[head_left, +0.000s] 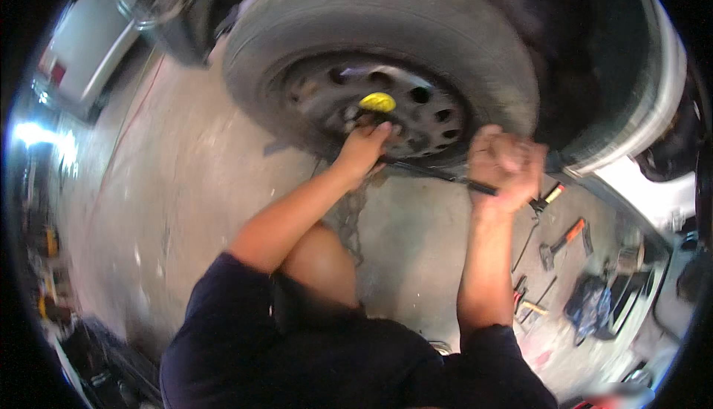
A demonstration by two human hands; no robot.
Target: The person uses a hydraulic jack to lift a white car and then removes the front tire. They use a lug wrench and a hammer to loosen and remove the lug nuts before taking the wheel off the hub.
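Observation:
A black steel wheel (438, 101) with a thick tire (297, 30) is in front of me, mounted under a vehicle's fender. My left hand (364, 149) is closed at the hub around the head end of a long dark wrench (427, 171). Just above those fingers a yellow rounded piece (377, 102) shows; its kind is unclear. The wrench's bar runs right, below the rim, to my right hand (506, 168). That hand is blurred, with its fingers curled in and the bar's end against its palm. The wrench's contact with the wheel is hidden by my left hand.
An orange-and-black hammer (568, 242) and several other tools lie on the concrete floor (416, 253) at right. A dark blue bag or cloth (589, 305) lies farther right. The pale fender edge (639, 138) curves close to my right hand. Another vehicle (89, 45) stands at far left.

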